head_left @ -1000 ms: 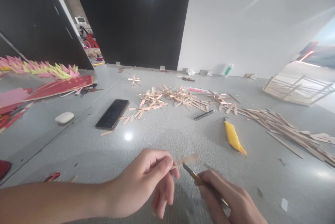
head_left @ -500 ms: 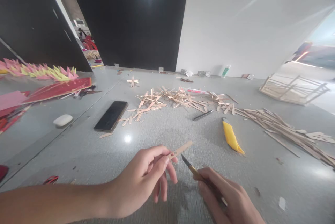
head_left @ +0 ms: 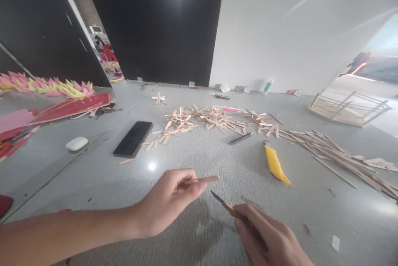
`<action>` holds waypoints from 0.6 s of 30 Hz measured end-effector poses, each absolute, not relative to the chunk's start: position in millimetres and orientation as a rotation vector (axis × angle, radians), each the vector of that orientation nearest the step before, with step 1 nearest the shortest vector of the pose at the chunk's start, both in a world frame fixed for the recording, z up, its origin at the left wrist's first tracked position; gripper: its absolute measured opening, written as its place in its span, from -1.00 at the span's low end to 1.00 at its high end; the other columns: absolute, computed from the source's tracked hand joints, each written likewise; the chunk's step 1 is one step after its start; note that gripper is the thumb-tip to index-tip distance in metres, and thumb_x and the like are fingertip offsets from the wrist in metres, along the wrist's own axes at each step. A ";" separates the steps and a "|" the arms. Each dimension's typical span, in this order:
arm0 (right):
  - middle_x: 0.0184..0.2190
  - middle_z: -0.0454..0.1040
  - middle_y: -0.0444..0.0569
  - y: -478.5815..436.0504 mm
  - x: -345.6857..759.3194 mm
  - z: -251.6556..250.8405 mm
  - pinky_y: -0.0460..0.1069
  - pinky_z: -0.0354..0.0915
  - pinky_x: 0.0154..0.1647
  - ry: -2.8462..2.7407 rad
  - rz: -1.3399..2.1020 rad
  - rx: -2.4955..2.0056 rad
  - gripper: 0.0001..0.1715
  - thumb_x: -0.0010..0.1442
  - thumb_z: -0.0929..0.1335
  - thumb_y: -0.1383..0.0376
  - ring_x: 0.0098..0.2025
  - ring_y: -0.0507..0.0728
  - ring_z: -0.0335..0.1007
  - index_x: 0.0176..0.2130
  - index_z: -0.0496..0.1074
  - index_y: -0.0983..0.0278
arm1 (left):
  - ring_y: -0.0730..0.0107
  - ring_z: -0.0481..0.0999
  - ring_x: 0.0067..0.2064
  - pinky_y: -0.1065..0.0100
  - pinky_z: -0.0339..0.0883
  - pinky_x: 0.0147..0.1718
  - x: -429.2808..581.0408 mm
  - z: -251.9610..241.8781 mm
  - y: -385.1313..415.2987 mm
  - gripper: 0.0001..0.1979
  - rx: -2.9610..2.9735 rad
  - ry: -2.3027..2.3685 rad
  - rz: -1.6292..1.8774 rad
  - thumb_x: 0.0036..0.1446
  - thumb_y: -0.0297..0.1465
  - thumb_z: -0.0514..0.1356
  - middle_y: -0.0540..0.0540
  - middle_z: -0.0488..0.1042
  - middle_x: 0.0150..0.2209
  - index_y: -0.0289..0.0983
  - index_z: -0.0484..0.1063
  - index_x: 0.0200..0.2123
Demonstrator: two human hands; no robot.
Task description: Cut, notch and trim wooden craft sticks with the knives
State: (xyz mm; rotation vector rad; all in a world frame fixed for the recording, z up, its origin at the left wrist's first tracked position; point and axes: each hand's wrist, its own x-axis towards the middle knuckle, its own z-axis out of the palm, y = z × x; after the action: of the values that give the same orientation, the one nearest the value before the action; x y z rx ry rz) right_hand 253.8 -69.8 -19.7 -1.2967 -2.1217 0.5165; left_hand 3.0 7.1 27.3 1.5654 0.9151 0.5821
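Note:
Between the thumb and curled fingers of my left hand (head_left: 172, 201) is a small flat wooden stick (head_left: 212, 179), its pale end poking out to the right. My right hand (head_left: 269, 233) grips a craft knife (head_left: 228, 208) with a dark pointed blade and a yellowish collar; most of its handle is hidden in my palm. The blade tip lies just below and right of my left thumb, apart from the stick. Beyond the hands, a heap of short wooden pieces (head_left: 199, 117) is spread over the grey table (head_left: 186, 154).
A black phone (head_left: 133, 138), a white earbud case-like object (head_left: 76, 144) and a pen-like tool (head_left: 241, 138) lie around. To the right are a yellow-wrapped cutter (head_left: 275, 163), long wooden strips (head_left: 329, 150) and a stick frame (head_left: 350, 108). Pink and yellow folded paper (head_left: 46, 85) sits left.
My left hand has turned and its fingers have curled in, so less of the stick shows and it lies flatter. The knife has shifted slightly left and down.

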 end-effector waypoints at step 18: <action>-0.40 0.47 -0.09 -69.1 256.7 -27.5 -0.12 0.42 -0.44 -2.241 0.355 -1.282 -0.77 0.47 0.20 0.39 -0.45 0.04 0.50 -0.15 0.41 0.24 | 0.46 -0.02 -0.53 0.37 -0.06 -0.56 -2.3 46.1 -8.1 -0.69 1.653 0.909 0.555 0.53 -0.13 -0.07 0.18 0.03 -0.55 -0.19 0.32 -0.12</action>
State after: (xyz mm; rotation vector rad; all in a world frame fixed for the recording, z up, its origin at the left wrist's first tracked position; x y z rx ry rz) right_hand 256.7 -69.1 -27.5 -1.2822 -2.2409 0.3554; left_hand -2.3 -8.1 46.1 1.6532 0.9094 0.5546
